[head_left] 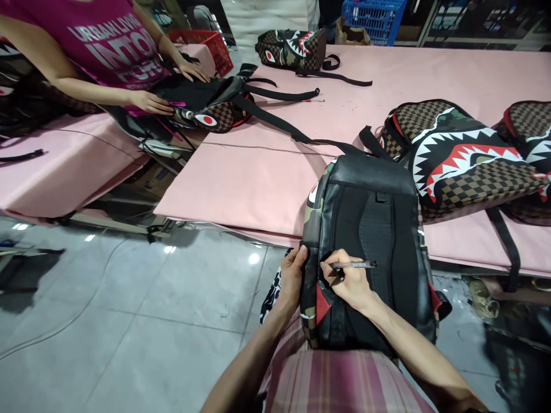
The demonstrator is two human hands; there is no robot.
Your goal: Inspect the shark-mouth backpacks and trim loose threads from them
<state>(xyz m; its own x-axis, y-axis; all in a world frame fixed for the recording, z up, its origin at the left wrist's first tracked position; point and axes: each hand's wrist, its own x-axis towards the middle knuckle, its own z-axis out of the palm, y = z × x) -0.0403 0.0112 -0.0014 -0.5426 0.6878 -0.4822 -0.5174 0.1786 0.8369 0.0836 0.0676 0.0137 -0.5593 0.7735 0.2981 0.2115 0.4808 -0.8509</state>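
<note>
A black backpack (381, 229) leans upright from my lap against the table edge, its padded back panel facing me. My left hand (293, 272) grips its left side, thumb on the front edge and fingers behind, out of sight. In my right hand (349, 281) is a pen (355, 264) with a clear barrel, lying across the hand and pointing right. The fingertips of that hand are pinched against the left edge of the back panel, just above a red corner piece (322, 304). Whatever lies under those fingertips is hidden.
A pink-covered table (241, 183) stands in front. Shark-mouth backpacks lie on it: one (469, 155) close on the right, another (293, 49) at the back. Across at left, a co-worker in a pink shirt (116, 46) handles another backpack (215, 109). Loose straps trail over the cloth.
</note>
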